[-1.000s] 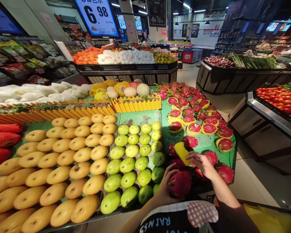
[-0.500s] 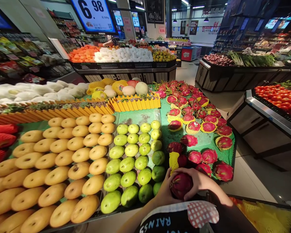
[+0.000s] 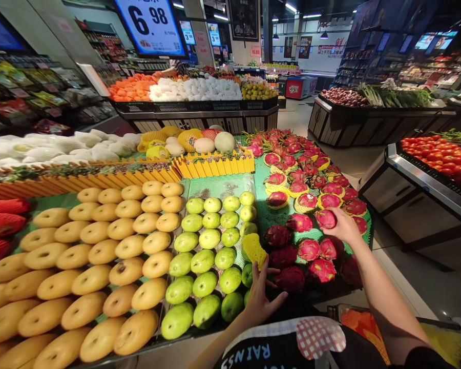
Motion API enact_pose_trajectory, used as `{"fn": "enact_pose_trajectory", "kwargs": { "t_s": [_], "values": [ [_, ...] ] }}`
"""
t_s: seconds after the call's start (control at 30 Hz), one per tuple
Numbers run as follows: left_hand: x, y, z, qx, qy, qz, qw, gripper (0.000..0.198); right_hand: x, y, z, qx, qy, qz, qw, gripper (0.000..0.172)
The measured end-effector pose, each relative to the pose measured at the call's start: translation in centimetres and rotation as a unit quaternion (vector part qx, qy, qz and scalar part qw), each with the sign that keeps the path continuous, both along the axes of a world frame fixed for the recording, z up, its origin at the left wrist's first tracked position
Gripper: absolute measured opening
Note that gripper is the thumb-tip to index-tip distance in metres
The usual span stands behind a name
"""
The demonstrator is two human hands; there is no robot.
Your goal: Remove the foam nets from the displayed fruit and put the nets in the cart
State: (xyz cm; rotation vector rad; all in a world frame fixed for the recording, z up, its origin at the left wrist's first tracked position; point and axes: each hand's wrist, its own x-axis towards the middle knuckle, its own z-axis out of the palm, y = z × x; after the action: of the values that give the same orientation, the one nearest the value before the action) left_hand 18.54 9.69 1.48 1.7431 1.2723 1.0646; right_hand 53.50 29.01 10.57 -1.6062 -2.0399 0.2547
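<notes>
I stand at a fruit stand covered with green matting [image 3: 322, 237]. My right hand [image 3: 343, 226] reaches over the rows of pink dragon fruits and closes on one dragon fruit [image 3: 325, 218] near the right edge. My left hand [image 3: 262, 296] is low at the front, thumb spread, its raised fingers pinching a yellow foam net [image 3: 254, 249]. A darker dragon fruit [image 3: 290, 279] lies just right of that hand, touching nothing of it that I can see. Green mangoes [image 3: 203, 260] lie right beside the left hand.
Yellow mangoes [image 3: 100, 266] fill the left of the stand, behind them a yellow picket divider [image 3: 215, 165] and melons. More dragon fruits sit in yellow nets [image 3: 305, 205] farther back. A tomato bin [image 3: 438, 154] stands to the right across an aisle. A price sign [image 3: 151, 23] hangs above.
Both hands have let go of the dark dragon fruit, which now lies at the stand's front. My right hand has reached forward onto another dragon fruit. My left hand keeps the yellow net.
</notes>
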Motion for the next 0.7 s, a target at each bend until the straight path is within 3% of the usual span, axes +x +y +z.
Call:
{"fn": "enact_pose_trajectory", "kwargs": {
  "t_s": [0.1,0.23,0.43,0.7],
  "values": [
    [0.0,0.0,0.0,0.005,-0.004,-0.01,1.0,0.107,1.7,3.9,-1.9,-0.027,-0.075,0.051,0.996,0.071],
    [-0.2,0.2,-0.4,0.009,0.002,-0.008,1.0,0.105,2.0,6.4,-4.3,-0.046,-0.092,0.11,0.989,0.071],
    [-0.2,0.2,-1.1,0.015,-0.003,0.002,1.0,0.103,2.2,7.4,-6.0,-0.046,-0.118,0.132,0.983,0.073],
    [0.0,0.3,-1.3,0.031,-0.014,0.006,0.999,0.097,2.0,7.4,-7.4,-0.044,-0.203,0.081,0.975,0.077]
  ]
}}
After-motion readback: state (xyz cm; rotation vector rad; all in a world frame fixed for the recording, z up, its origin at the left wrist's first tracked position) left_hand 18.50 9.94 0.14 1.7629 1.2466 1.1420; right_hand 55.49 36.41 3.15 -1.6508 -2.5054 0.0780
